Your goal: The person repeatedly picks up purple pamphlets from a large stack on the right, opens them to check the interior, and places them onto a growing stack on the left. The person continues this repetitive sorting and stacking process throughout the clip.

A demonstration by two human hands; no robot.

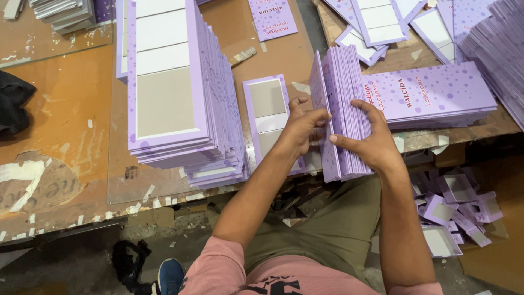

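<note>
From your head camera, you hold a bundle of purple cards standing on edge at the near rim of the wooden table. Your right hand clasps the bundle's right face, fingers wrapped across its near edge. Your left hand pinches what looks like the outermost card on the left. A tall stack of purple sheets sits to the left, a flat card lies under your left wrist, and scraps litter the floor.
</note>
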